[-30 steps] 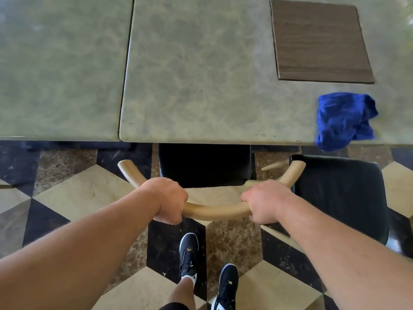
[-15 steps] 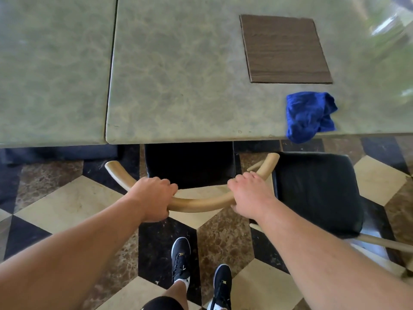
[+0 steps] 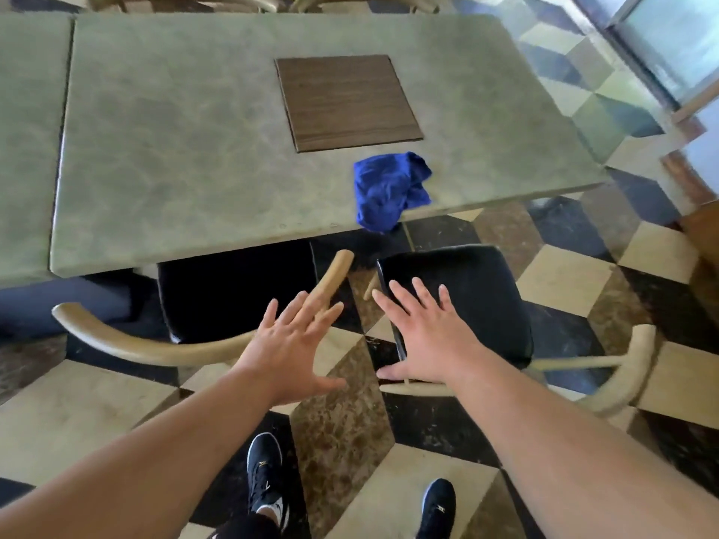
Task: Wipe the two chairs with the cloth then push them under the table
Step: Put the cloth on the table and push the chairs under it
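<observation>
Chairs at the table edge, both hands spread and empty.

Left chair (image 3: 233, 293) sits partly under the table (image 3: 175, 149), its curved back (image 3: 128, 344) outside. Left hand (image 3: 290, 350) and right hand (image 3: 424, 340) hover with fingers wide apart. Right chair (image 3: 478, 289) stands out on the floor; the blue cloth (image 3: 389, 188) lies at the table edge above it.

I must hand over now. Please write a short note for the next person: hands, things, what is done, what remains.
Left hand and right hand: both open, holding nothing.
Left chair: seat partly under the table.
Right chair: seat fully outside the table.
Cloth: bunched at the table's near edge.
Left to do: push the right chair under. Whether it was wiped cannot be told.
</observation>
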Demonstrator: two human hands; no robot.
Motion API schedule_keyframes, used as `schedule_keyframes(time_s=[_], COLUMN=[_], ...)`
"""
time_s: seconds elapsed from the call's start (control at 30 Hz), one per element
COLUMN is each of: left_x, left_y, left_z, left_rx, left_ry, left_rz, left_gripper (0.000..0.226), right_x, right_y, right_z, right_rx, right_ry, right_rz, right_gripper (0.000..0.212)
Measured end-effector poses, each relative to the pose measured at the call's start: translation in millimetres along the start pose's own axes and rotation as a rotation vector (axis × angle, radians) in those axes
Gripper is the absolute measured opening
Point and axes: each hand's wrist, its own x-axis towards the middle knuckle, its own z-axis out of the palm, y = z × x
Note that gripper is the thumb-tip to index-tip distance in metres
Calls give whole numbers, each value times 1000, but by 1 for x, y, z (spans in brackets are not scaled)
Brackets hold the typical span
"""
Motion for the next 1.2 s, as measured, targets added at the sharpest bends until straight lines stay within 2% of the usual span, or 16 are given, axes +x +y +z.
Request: schedule_keyframes(time_s=[0.3, 0.53, 0.7, 0.8, 0.87, 0.9, 0.97, 1.0, 1.1, 1.2], left_x=[76, 122, 140, 144, 145, 146, 152, 155, 158, 161], left_y=[252, 377, 392, 369, 354, 349, 344, 343, 341, 342], left_z=[54, 82, 88, 99, 108, 111, 117, 119, 118, 111], left_rx=[45, 41, 107, 211, 249, 235, 200, 188, 143, 134], left_ry=[-29, -79, -176, -348, -487, -519, -534, -543, -615, -663], left_rz=[83, 84, 15, -24, -28, -17, 52, 86, 127, 155], left_gripper=[124, 130, 140, 147, 135, 119, 88, 80, 72, 63], right_x=[-167, -247, -236, -210, -190, -182, -171, -167, -160, -155], right_y=[199, 334, 353, 350, 350, 350, 354, 356, 360, 358], right_z=[75, 108, 128, 142, 154, 162, 175, 179, 174, 161], right_rx=[42, -27, -7, -72, -121, -140, -145, -139, -135, -129], right_ry=[54, -5, -47, -62, -108, -130, -156, -166, -278, -404], right_rz=[93, 123, 41, -59, -95, -101, -120, -142, -228, -244], right_gripper=[125, 126, 130, 136, 138, 136, 120, 112, 94, 65])
